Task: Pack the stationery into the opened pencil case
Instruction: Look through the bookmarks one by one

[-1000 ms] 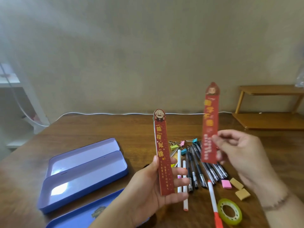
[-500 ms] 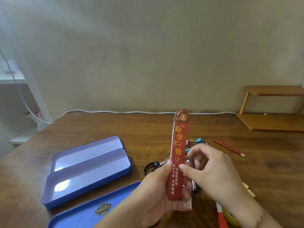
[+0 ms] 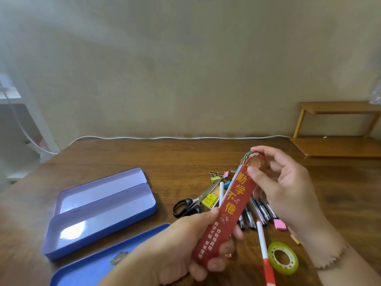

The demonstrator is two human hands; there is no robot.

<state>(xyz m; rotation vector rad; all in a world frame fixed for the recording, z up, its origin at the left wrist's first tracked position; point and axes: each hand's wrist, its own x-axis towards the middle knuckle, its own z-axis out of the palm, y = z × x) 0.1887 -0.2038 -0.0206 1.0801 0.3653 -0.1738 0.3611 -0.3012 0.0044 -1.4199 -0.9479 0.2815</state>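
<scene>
red bookmarks (image 3: 227,207) tilt up-right, apparently stacked.

Wooden table (image 3: 123,157), open pencil case (image 3: 99,213), scissors (image 3: 191,203), pens (image 3: 255,213), tape roll (image 3: 283,258), eraser (image 3: 280,224)

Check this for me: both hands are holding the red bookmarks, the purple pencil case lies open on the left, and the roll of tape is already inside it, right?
Not quite. The head view shows the roll of tape lying on the table near the right hand, not in the purple pencil case. The rest holds: the left hand and right hand both grip the red bookmarks, and the case lies open on the left.
</scene>
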